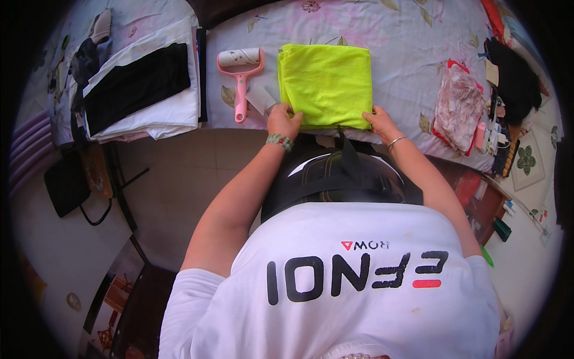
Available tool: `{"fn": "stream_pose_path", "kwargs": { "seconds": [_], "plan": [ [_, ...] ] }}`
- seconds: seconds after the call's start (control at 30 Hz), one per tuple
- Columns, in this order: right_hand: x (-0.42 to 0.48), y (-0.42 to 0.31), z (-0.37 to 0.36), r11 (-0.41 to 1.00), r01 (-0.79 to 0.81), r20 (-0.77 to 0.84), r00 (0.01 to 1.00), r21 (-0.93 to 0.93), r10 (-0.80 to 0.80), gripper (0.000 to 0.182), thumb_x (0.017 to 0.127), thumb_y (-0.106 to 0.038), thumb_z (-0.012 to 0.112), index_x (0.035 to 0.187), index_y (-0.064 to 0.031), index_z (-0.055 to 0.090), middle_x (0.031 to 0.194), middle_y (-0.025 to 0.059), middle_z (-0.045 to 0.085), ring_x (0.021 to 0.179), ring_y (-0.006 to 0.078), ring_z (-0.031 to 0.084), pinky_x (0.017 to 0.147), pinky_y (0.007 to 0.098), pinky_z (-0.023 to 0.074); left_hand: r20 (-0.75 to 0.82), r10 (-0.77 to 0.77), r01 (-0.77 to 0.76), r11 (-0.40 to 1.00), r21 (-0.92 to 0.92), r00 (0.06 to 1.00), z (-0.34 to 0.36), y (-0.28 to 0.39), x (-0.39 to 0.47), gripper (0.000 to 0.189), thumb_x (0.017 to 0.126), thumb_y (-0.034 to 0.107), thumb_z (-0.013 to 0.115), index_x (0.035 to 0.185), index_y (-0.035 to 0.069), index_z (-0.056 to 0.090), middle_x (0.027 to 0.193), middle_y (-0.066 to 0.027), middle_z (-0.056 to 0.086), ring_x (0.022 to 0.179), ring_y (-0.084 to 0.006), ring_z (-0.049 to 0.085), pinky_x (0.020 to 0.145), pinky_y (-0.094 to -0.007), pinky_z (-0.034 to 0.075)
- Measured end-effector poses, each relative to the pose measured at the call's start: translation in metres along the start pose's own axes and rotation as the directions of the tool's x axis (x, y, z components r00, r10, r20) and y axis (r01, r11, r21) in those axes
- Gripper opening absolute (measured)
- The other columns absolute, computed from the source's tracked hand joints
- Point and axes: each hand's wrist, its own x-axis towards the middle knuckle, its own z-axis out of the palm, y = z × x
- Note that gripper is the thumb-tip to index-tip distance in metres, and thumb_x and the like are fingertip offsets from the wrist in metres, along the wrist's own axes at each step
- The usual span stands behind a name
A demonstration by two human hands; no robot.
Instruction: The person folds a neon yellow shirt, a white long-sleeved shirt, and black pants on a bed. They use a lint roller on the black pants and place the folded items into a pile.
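Note:
A neatly folded fluorescent-yellow garment [326, 85] lies in front of me on a floral bedsheet [399, 85]. With a bead bracelet at its wrist, my left hand [285, 122] holds the garment's near left corner. At the near right corner, my right hand [382, 124] pinches the cloth between thumb and fingers; a metal bangle circles that wrist. Some of the fingers are hidden at the cloth's edge. Left of the garment lies a pink-handled lint roller [241, 85], its sheet spotted with debris. A pale slip [260, 98] rests between the roller and my left hand.
Folded black cloth [139, 87] sits on white folded fabric [172, 117] at the left. To the right are a pink mottled cloth [459, 107], small items with cables [495, 134] and a dark cloth heap [513, 80]. A folding chair [67, 184] stands lower left.

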Motion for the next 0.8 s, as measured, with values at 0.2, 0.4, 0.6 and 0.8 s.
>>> {"fn": "stream_pose_path", "kwargs": {
  "seconds": [0.2, 0.4, 0.6, 0.8],
  "plan": [
    [-0.010, -0.009, 0.003, 0.998, -0.005, -0.022, 1.000, -0.065, 0.003, 0.049, 0.080, -0.025, 0.061, 0.118, -0.0001, 0.045, 0.105, 0.0109, 0.057, 0.085, 0.0187, 0.054, 0.066, 0.0314, 0.0439, -0.015, -0.211, 0.211, 0.977, 0.037, 0.977, -0.003, -0.016, -0.008, 0.024, 0.072, 0.022, 0.065, 0.082, 0.004, 0.055, 0.073, -0.0201, 0.060, 0.072, -0.0374, 0.058, 0.068, -0.0434, 0.046],
    [-0.014, -0.018, 0.006, 0.995, -0.018, -0.016, 1.000, -0.103, 0.017, 0.048, 0.081, -0.027, 0.062, 0.118, -0.0022, 0.045, 0.104, 0.0086, 0.056, 0.086, 0.0160, 0.054, 0.068, 0.0272, 0.0431, -0.111, -0.117, 0.128, 0.987, 0.098, 0.987, 0.005, -0.022, -0.003, 0.040, 0.070, 0.021, 0.069, 0.101, 0.003, 0.053, 0.096, -0.0193, 0.060, 0.084, -0.0359, 0.058, 0.076, -0.0408, 0.046],
    [0.005, -0.002, 0.000, 0.988, 0.083, -0.009, 0.997, 0.133, -0.082, 0.054, 0.075, -0.026, 0.070, 0.111, 0.0066, 0.047, 0.101, 0.0144, 0.058, 0.088, 0.0205, 0.056, 0.074, 0.0317, 0.0453, -0.085, -0.333, 0.322, 0.940, -0.114, 0.939, 0.023, 0.016, 0.017, 0.051, 0.069, 0.024, 0.074, 0.107, -0.001, 0.052, 0.103, -0.0181, 0.060, 0.092, -0.0300, 0.060, 0.080, -0.0360, 0.048],
    [-0.006, -0.036, 0.012, 0.970, -0.016, 0.059, 0.998, 0.243, 0.002, 0.049, 0.074, -0.014, 0.068, 0.113, 0.0051, 0.044, 0.104, 0.0169, 0.056, 0.089, 0.0238, 0.058, 0.075, 0.0345, 0.0480, 0.513, -0.263, 0.575, 0.440, -0.690, 0.817, 0.001, 0.010, 0.036, 0.040, 0.076, 0.006, 0.066, 0.112, -0.002, 0.052, 0.105, -0.0143, 0.060, 0.092, -0.0262, 0.061, 0.077, -0.0379, 0.050]
  ]
}}
